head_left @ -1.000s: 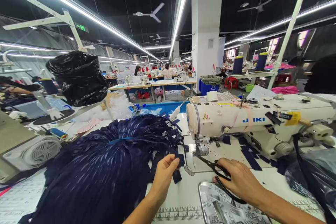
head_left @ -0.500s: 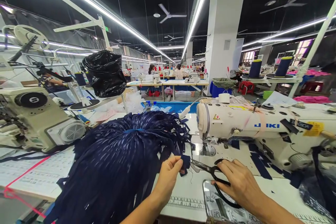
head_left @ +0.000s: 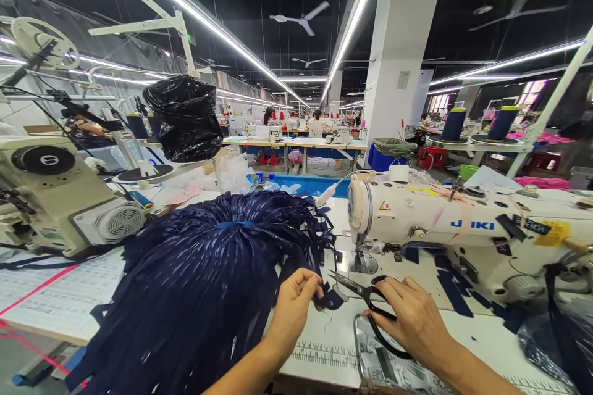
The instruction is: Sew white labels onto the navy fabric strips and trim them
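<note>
A large bundle of navy fabric strips (head_left: 199, 296), gathered by a blue tie (head_left: 235, 224), lies on the left of the sewing table. My left hand (head_left: 294, 299) is closed at its right edge, thumb and finger pinching a navy strip (head_left: 333, 299) whose loose end sticks out to the right. Black-handled scissors (head_left: 364, 291) are in my right hand (head_left: 414, 315), fingers through the loops. Their blades point left, just above that loose end, and look slightly parted. A thin thread (head_left: 328, 320) trails on the table below.
A white sewing machine (head_left: 426, 213) stands at the right, with navy scraps (head_left: 451, 291) beneath its arm. Under my right hand lies a printed silver packet (head_left: 382, 358), beside a ruler strip (head_left: 324, 355). Another machine (head_left: 55, 191) and a black plastic bag (head_left: 183, 117) are at left.
The scissors have moved slightly left and up, their tips now above the strip end. That end has dropped and curled. My left hand keeps its pinch; the view has shifted a little.
</note>
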### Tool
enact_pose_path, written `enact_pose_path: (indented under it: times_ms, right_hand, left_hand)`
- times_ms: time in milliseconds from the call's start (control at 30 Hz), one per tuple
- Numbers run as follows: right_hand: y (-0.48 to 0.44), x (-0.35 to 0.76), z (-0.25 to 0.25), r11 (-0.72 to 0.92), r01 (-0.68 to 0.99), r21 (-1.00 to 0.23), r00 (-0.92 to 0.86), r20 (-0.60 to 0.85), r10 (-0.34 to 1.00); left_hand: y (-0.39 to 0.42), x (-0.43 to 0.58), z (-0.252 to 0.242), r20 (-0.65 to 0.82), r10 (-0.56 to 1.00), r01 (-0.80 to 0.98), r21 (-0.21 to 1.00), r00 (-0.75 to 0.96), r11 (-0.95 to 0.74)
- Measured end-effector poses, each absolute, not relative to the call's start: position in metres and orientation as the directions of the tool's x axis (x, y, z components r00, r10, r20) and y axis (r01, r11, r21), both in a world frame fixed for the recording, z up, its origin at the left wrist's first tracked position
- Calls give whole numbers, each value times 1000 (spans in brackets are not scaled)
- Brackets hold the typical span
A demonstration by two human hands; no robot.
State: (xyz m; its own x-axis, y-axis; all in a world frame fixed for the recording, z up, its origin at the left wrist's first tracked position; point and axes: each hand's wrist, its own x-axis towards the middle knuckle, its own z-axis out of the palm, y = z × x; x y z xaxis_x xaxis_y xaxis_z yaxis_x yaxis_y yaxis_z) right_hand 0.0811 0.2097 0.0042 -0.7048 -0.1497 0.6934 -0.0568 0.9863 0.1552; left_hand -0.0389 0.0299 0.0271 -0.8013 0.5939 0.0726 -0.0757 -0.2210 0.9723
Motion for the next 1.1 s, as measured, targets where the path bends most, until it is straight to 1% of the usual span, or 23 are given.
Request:
enact_pose_path:
  times_ms: [133,200,267,367,433,467,533,600,633,667,733,833,933,1000,1100]
  right_hand:
    - [209,81,5,990,-43,136,-720,683,-125]
    - [208,81,4,994,-38,105,-735,671,-99]
    - [207,80,2,999,-26,45,-754,655,-50]
    - [204,78,-1,997,-1,-79,-770,636,50]
    - [201,76,-3,981,20,-195,-787,602,136]
    - [199,74,-3,962,35,-272,-805,563,189]
    - [195,70,-1,883,76,-462,-854,427,297]
    - [189,65,3,749,117,-652,-887,270,374]
    - [185,62,6,670,118,-733,-895,213,391]
    - [180,59,9,590,102,-801,-898,181,400]
    - [170,53,17,450,33,-892,-903,167,397]
    - [153,42,28,263,-86,-961,-904,186,384]
    - [140,34,35,125,-147,-981,-896,185,403]
    - [135,32,38,90,-143,-986,-895,168,413]
    - [133,33,40,79,-126,-989,-897,148,416]
  left_hand:
    - [28,-39,29,66,584,-106,961,-809,-255]
    - [26,-39,30,62,578,-112,959,-813,-261]
    - [26,-39,32,61,572,-114,958,-818,-264]
    - [25,-41,33,59,536,-99,960,-842,-262]
    - [25,-43,32,58,509,-92,960,-859,-265]
    - [24,-44,32,56,502,-95,958,-863,-270]
    - [23,-46,31,52,502,-104,954,-863,-279]
    - [22,-45,31,50,503,-106,955,-863,-278]
    - [22,-44,31,51,506,-103,957,-861,-272]
    - [22,-43,31,52,509,-98,959,-859,-264]
    - [22,-39,31,59,517,-81,966,-854,-244]
    - [23,-34,27,69,535,-44,980,-842,-196]
    - [23,-32,21,89,544,10,989,-835,-146]
    - [20,-33,20,121,539,68,991,-834,-117]
    - [15,-36,22,169,512,135,985,-842,-103]
